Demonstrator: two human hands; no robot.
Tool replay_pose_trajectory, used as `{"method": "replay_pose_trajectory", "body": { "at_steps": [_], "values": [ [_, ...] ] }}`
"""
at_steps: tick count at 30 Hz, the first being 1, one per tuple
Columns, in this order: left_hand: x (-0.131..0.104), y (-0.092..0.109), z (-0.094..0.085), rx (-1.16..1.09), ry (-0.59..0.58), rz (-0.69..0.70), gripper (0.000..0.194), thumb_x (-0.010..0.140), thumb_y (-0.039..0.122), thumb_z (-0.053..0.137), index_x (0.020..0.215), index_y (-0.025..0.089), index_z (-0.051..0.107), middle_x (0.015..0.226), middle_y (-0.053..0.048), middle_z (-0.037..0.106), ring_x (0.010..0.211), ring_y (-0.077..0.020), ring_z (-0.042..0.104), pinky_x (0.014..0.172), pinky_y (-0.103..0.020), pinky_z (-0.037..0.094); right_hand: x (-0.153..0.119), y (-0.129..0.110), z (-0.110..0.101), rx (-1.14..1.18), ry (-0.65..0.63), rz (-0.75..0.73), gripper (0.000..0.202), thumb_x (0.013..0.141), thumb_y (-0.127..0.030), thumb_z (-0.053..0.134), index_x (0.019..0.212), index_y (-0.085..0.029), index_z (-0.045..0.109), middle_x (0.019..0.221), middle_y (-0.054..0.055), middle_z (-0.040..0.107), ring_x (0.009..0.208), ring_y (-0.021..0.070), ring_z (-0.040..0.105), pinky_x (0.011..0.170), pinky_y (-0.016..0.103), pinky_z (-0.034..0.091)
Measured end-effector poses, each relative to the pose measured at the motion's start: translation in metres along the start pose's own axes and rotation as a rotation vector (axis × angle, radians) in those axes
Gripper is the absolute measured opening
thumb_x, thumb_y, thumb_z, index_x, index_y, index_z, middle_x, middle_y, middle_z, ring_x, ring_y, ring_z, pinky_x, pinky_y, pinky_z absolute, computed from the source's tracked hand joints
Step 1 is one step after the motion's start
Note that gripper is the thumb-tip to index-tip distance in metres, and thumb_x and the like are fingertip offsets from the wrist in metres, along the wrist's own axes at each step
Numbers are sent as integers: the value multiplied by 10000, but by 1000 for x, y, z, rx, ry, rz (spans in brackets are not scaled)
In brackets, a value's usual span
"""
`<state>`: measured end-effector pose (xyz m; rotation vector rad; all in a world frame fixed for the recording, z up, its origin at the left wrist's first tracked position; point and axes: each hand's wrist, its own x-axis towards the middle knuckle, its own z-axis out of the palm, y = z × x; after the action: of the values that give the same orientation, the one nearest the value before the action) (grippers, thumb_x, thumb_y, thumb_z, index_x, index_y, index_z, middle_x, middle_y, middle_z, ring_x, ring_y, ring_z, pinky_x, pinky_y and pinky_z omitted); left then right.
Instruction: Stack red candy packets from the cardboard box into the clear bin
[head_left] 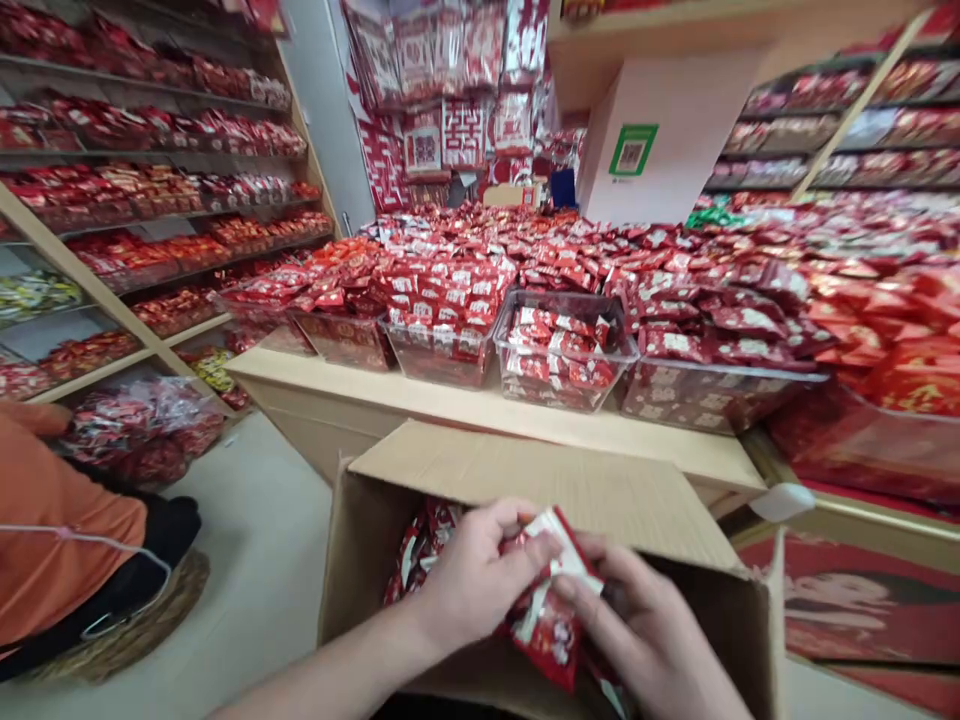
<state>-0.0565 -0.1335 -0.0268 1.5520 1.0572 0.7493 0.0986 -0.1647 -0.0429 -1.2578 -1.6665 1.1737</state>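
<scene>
Okay so, head view: bottom center of the frame, left hand (480, 565) and right hand (637, 610) both grip red-and-white packets (551, 625) over the open cardboard box (555, 475). The packets sit right between them, neither hand clearly nearer, visible lower end pointing down-frame. They overlap, so honestly can't tell the long axis.

Wd-framed shelving (82, 270) stands L & R of wht pillar (679, 130), flr (259, 550) pale.
</scene>
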Motion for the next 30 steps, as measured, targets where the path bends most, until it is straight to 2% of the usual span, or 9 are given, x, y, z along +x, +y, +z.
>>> {"method": "replay_pose_trajectory", "body": {
  "at_steps": [6,8,10,13,17,20,22,27,30],
  "values": [
    [17,24,5,-560,125,-113,219,736,347,545,835,167,470,632,19,572,514,-75,540,502,-179,438,3,-17,-21,388,-13,115,313,697,-329,591,966,-179,532,849,66,633,778,164,600,658,261,503],
    [21,26,-1,-631,202,-63,220,721,297,572,866,184,451,691,18,588,575,-91,579,531,-185,458,0,-20,-28,381,90,107,318,678,-340,609,944,-177,544,754,43,634,694,150,605,582,233,507],
    [25,27,-10,-606,211,-29,281,714,259,581,956,211,447,757,17,593,608,-101,595,517,-176,457,1,-24,-37,328,226,78,323,658,-350,628,920,-178,550,657,17,618,595,130,593,497,200,490],
    [28,30,-18,-446,42,-95,338,721,250,570,1043,213,475,789,-3,596,576,-88,581,473,-157,439,11,-29,-49,261,366,16,295,657,-355,627,878,-175,549,613,11,608,546,122,582,455,186,476],
    [26,41,-14,-305,-312,-231,294,690,246,600,968,163,553,763,-26,605,547,-70,549,469,-145,419,24,-30,-56,188,448,-78,223,686,-355,595,806,-177,535,649,27,615,561,133,589,472,208,492],
    [27,49,-7,-305,-417,-296,323,663,290,621,948,154,553,693,-12,589,501,-68,520,423,-137,378,25,-25,-56,47,432,-154,152,705,-334,575,750,-191,550,692,38,615,599,136,590,528,212,501],
    [31,52,-4,-212,-397,-225,284,692,326,586,911,146,578,673,-8,578,525,-76,514,451,-151,382,23,-24,-59,13,370,-181,141,718,-338,556,743,-199,557,719,48,615,635,142,591,558,211,501],
    [45,58,-8,256,-306,184,204,785,244,465,835,173,650,743,-17,598,688,-108,538,623,-179,399,24,-31,-80,104,27,-70,254,709,-407,545,607,-179,497,831,80,618,744,171,592,595,236,502],
    [54,62,-11,413,-307,324,251,792,152,426,913,220,636,781,-11,609,709,-102,545,656,-179,396,31,-35,-90,50,-36,-42,284,656,-400,601,562,-177,453,920,83,604,854,195,569,655,252,491]
  ]
}}
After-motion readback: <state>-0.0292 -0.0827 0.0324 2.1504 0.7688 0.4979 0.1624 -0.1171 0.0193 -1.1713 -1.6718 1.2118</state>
